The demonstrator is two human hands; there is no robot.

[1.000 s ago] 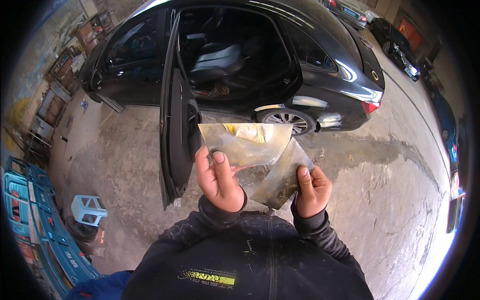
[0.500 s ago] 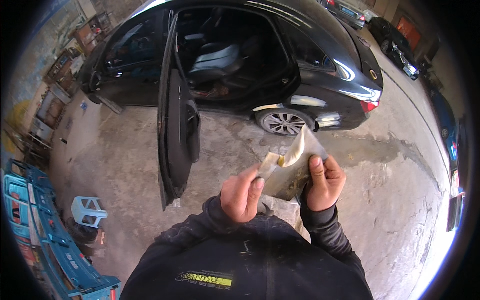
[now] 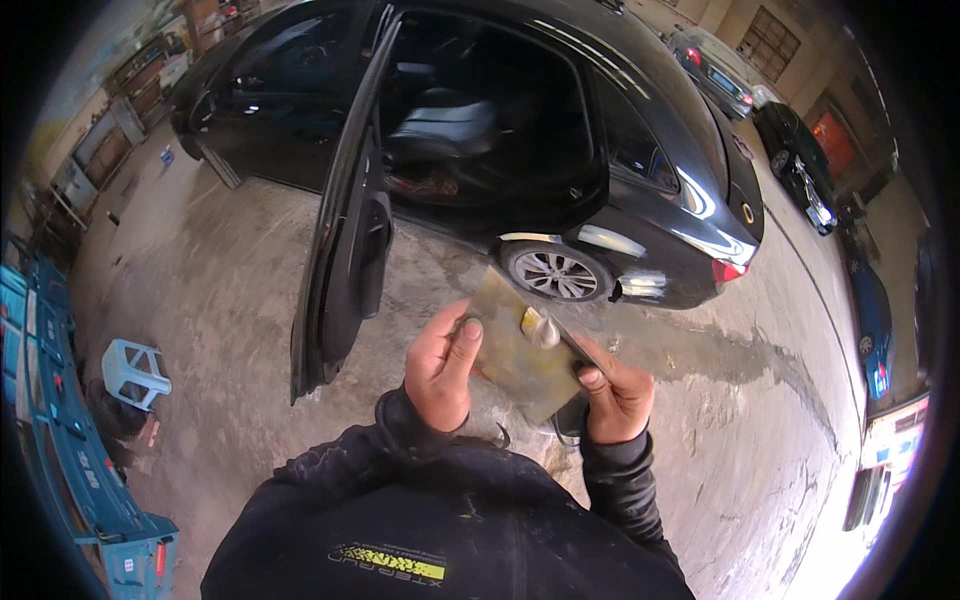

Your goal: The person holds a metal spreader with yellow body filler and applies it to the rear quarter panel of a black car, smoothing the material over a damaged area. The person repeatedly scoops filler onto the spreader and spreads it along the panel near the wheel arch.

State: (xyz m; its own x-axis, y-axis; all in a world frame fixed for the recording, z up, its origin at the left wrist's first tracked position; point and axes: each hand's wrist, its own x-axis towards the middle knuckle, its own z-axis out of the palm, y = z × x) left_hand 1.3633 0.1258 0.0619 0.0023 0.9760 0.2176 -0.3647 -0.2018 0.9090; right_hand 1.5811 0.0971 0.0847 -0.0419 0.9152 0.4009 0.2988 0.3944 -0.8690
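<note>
My left hand [image 3: 440, 370] grips a thin, translucent-looking, smeared spreader plate [image 3: 500, 360] with its thumb on the near face, tilted in front of me. My right hand [image 3: 615, 400] pinches a second thin spreader [image 3: 568, 342], seen almost edge-on against the first. A cream and yellow lump of paste [image 3: 540, 330] sits where the two plates meet. Beyond them stands a black car with pale filler patches [image 3: 605, 238] above and behind its rear wheel [image 3: 558, 272].
The car's rear door [image 3: 340, 250] is open at my left front. A blue plastic stool [image 3: 135, 375] stands near a tyre and teal panels [image 3: 75, 450] on the left. Other cars [image 3: 720, 75] line the right side. Concrete floor [image 3: 700, 420] runs underneath.
The plates have turned against each other, the left one now showing its broad face and the right one its edge. My hands have drawn apart, then closer, and the view has shifted slightly.
</note>
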